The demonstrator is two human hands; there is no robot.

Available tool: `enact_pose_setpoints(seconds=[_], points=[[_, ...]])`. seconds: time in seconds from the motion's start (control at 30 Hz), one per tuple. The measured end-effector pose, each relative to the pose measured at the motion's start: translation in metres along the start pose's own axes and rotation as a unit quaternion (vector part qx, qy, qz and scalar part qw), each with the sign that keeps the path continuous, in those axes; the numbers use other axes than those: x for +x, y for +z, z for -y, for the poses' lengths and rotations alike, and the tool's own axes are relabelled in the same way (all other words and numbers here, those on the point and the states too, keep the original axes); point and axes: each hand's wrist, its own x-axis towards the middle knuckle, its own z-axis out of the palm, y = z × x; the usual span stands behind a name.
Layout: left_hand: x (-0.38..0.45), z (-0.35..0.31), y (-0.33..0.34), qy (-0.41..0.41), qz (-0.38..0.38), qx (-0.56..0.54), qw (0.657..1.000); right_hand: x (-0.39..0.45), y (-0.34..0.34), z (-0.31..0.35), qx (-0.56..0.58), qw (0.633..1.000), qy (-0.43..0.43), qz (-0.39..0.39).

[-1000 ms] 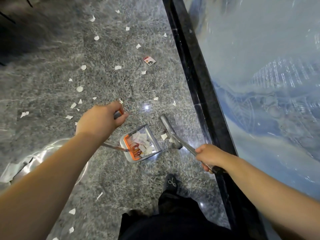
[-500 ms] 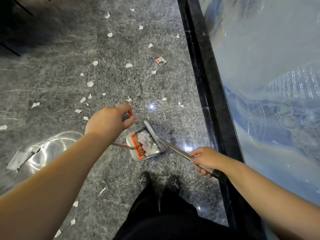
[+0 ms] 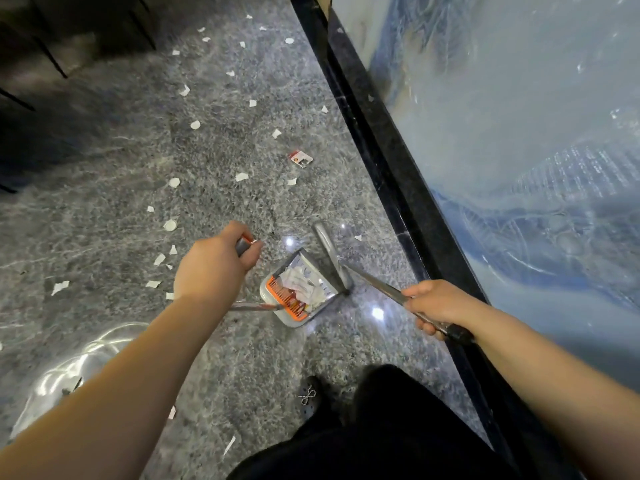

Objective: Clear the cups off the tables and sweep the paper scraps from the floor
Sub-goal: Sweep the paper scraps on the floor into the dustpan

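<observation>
1. The left hand [image 3: 211,268] is gripping the dustpan handle [image 3: 242,244], fingers curled round it.
2. The right hand [image 3: 438,303] is clenching the broom's metal pole [image 3: 374,280], its head [image 3: 330,251] lying just beside the dustpan [image 3: 294,317].
3. Crumpled paper is sitting inside the grey, orange-combed pan.
4. White paper scraps [image 3: 241,176] are lying scattered across the speckled floor [image 3: 104,202] near a dark wall base [image 3: 381,150].

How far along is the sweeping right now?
Partly done: the dustpan already holds a wad of white scraps. In hand: the left hand grips the dustpan handle, and the right hand grips the broom, whose head sits beside the pan. Left: many paper scraps and a red-and-white wrapper still lie on the floor. No cups or tables are visible.
</observation>
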Motion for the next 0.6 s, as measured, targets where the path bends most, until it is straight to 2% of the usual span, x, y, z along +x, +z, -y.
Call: enact_pose_setpoints(seconds=[0.27,0.43,0.6], points=[[0.083,-0.016,-0.008,0.014,-0.006,0.018,1.0,0.053,-0.045,0.041,0.038,0.999,-0.009,-0.035],[0.135,-0.026,-0.001,-0.011,-0.002,0.01,1.0,0.109,-0.086,0.075,-0.012,0.999,0.009,-0.048],[0.18,-0.033,0.005,-0.028,0.006,0.024,0.999,0.144,-0.113,0.123,-0.091,0.995,0.046,-0.008]])
